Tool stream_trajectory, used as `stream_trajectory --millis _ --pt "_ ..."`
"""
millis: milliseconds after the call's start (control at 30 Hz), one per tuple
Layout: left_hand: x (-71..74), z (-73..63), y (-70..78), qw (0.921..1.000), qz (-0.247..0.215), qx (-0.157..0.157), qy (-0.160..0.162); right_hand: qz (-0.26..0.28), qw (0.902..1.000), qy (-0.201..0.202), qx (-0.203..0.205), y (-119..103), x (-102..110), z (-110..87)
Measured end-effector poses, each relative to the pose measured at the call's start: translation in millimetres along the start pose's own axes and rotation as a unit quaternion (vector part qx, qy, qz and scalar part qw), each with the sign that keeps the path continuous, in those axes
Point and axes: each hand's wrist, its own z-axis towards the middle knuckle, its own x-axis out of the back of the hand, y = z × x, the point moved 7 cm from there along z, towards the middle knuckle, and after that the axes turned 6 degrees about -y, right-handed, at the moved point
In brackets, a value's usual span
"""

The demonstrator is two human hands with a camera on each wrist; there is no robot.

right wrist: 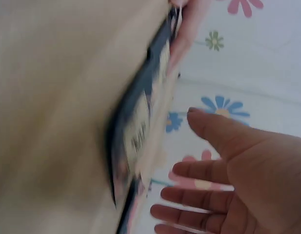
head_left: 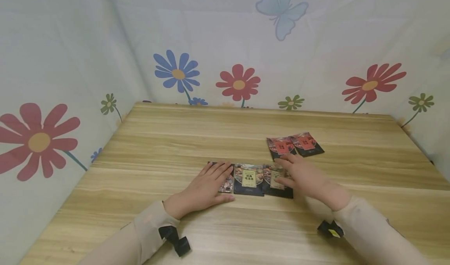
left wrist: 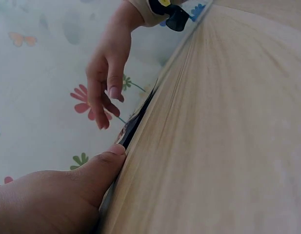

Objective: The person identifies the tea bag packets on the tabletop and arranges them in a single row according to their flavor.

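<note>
A row of flat printed sachets lies on the wooden table. My left hand (head_left: 207, 185) rests with straight fingers on the leftmost sachet (head_left: 226, 185), covering most of it. Beside it, the middle sachet (head_left: 249, 179) has a pale yellow label and a dark lower edge. Over the right sachet (head_left: 277, 185) hovers my right hand (head_left: 309, 179), hiding part of it. In the right wrist view, the fingers of that hand (right wrist: 238, 180) are spread, apart from the sachets, with nothing held. The left thumb (left wrist: 109, 158) touches the table by the sachet's edge.
Farther back on the right lie two sachets with red labels, one (head_left: 281, 147) slightly overlapping or touching the other (head_left: 306, 144). Behind the wooden table (head_left: 197, 128) hangs a white curtain (head_left: 211, 30) printed with flowers. Black straps (head_left: 174, 239) are on both wrists.
</note>
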Motion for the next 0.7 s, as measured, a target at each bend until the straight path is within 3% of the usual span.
stream_trajectory --millis 233,700 --pt "-0.4 0.5 -0.7 1.0 0.0 0.001 -0.002 0.027 0.9995 -0.013 0.0 24 11 11.3" --pt "-0.7 -0.3 -1.2 1.0 0.004 0.005 -0.003 0.035 0.9989 -0.029 -0.011 55 1 44.0"
